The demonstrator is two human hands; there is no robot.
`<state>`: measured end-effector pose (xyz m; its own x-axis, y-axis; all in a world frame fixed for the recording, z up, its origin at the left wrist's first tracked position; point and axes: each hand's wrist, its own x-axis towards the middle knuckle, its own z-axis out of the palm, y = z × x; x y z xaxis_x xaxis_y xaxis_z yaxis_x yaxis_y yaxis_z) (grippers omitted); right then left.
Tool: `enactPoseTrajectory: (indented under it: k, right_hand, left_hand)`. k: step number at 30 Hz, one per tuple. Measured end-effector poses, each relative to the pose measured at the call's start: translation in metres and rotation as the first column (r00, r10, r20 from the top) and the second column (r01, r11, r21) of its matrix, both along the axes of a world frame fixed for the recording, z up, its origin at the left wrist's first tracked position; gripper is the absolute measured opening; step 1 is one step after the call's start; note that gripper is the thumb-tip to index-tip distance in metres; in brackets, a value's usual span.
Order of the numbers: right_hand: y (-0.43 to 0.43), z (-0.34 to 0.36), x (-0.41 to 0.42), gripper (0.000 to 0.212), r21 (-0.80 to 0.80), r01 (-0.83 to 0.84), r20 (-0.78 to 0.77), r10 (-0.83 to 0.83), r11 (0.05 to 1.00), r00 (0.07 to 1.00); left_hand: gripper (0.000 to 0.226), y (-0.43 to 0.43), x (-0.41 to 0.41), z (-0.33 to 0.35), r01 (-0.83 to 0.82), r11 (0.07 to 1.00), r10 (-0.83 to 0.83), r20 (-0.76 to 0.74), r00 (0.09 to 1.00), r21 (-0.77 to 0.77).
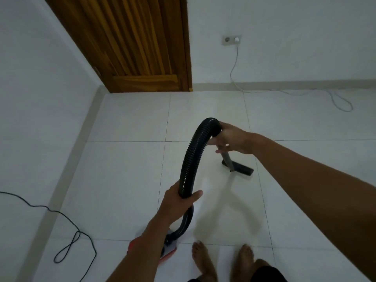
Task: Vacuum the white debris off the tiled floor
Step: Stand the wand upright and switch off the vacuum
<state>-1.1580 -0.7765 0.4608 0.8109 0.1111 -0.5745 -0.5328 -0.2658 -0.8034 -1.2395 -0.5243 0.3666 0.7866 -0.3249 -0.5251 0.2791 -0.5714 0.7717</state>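
Bare feet (200, 257) on tiled floor (132, 159), red vacuum body (169, 249) just beside. Left hand (179, 200): fingers curled round black hose (190, 155) mid-length. Right hand (231, 139): fingers wrapped on grey wand (228, 159) below hose end. Nozzle (243, 169) flat on tile ahead.

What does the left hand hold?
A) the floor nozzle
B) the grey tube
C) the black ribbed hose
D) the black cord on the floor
C: the left hand curls round the black ribbed hose below its bend; the right hand holds the grey tube at its top.
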Motion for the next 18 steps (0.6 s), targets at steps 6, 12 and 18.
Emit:
enactPoseTrajectory:
  k: [6,12,18]
  right_hand:
    - [0.06,0.027,-0.02,0.043,-0.5,-0.155,0.115,0.243,0.852,0.963]
    - [0.121,0.009,-0.059,0.047,-0.376,0.0,0.307,0.125,0.926,0.943]
    - [0.169,0.005,-0.087,0.041,-0.276,0.145,0.396,-0.025,0.95,0.918]
  left_hand:
    - [0.032,0.022,-0.017,-0.007,-0.217,0.974,0.222,0.091,0.971,-0.061]
    - [0.039,0.046,-0.036,-0.036,-0.27,0.96,0.276,0.082,0.958,-0.082]
    - [0.102,0.076,-0.057,-0.075,-0.186,0.981,0.189,0.068,0.98,-0.048]
